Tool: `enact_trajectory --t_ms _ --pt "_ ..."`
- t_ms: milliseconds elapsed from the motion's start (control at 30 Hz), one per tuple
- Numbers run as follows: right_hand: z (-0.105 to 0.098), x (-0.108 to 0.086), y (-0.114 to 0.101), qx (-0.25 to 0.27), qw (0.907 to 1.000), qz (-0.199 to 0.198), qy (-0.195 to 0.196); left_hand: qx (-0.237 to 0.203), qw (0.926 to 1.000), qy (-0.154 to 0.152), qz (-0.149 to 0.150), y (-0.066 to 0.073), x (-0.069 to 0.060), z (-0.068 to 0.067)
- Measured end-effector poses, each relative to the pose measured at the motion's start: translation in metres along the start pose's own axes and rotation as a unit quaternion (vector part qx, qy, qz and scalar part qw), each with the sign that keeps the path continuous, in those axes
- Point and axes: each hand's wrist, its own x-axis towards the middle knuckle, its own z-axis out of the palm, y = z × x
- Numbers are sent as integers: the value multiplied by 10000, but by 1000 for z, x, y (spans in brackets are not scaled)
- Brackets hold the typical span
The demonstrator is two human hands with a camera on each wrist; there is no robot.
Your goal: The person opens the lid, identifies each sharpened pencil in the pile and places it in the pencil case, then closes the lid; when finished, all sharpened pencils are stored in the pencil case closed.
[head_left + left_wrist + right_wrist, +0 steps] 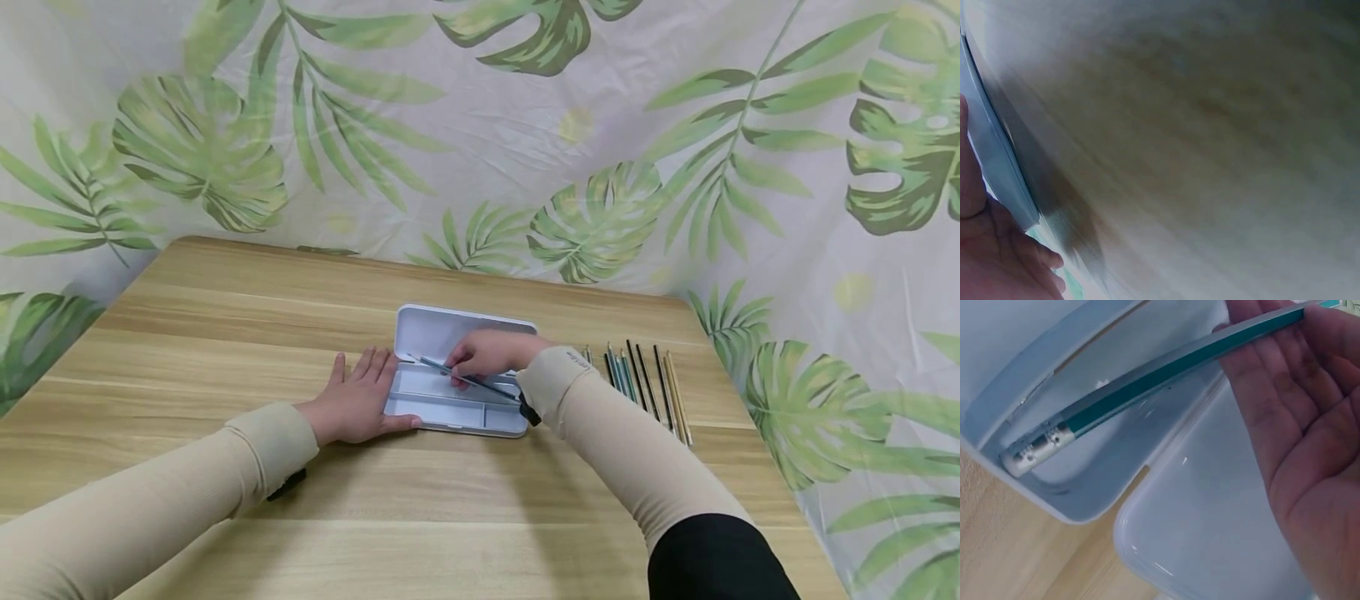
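A pale blue-white hinged case point(438, 412) lies open on the table, its lid point(427, 329) raised at the back. My right hand point(495, 352) pinches a green pencil point(491, 388) slantwise over the case. In the right wrist view, the green pencil point(1147, 378) has its metal end low inside the case point(1085, 509), and the fingers of my right hand point(1310, 412) hold its other part. My left hand point(357, 400) rests spread at the case's left edge, thumb along the front. The left wrist view shows part of the left hand point(997, 250) beside the case point(1004, 169).
Right of the case, several pencils lie in a loose row on the wooden table point(375, 517): green ones point(621, 375), black ones point(643, 377) and natural wood ones point(677, 396). A leaf-patterned cloth point(495, 150) hangs behind the table.
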Motion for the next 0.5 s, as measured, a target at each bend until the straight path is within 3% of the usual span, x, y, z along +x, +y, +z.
enact_trajectory --t_ms 133,267,367,500 --pt "0 -6 2 101 9996 179 190 -75 9999 63 73 -3 1 3" --pt "-2 -22 14 532 9964 439 494 -102 9999 40 87 -5 1 5" --pt "-5 -41 31 1117 9895 412 814 -124 9998 45 112 -7 1 7" --pt "-10 -76 60 2064 9724 188 1071 -134 9998 55 119 -9 3 9"
